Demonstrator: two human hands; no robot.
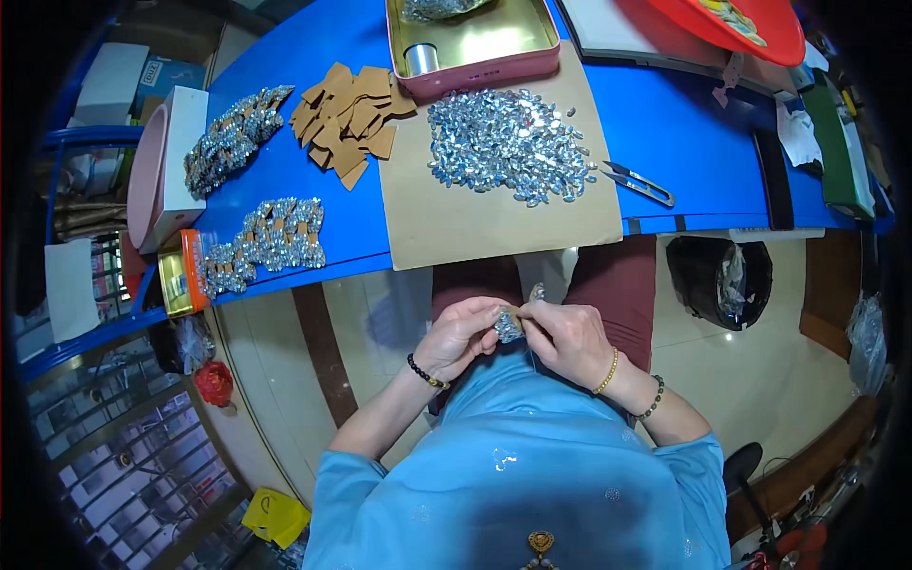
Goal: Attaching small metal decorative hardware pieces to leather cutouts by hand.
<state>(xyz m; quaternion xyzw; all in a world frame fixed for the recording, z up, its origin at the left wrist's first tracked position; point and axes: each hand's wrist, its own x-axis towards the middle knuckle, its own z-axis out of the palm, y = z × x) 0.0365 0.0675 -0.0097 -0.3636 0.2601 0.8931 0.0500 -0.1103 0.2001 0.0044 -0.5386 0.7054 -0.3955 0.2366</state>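
Note:
Over my lap, my left hand (460,339) pinches a small brown card wound with silvery beads (507,326). My right hand (573,340) is closed at the card's other side, thumb and fingers together. A short bit of beads (539,291) sticks up beyond the right fingers, and a fine thread seems to hang below them. On the table ahead, a heap of loose silvery faceted beads (508,142) lies on a sheet of brown paper (494,235). To its left is a pile of blank brown cards (350,109).
Bead-wound cards lie in two groups, one at the back left (237,136), one nearer (275,237). A pink-edged tin (484,76) holds a thread spool (421,59). Thread snips (639,183) rest right of the beads. A red bowl (774,24) stands far right; a black bin (719,280) below.

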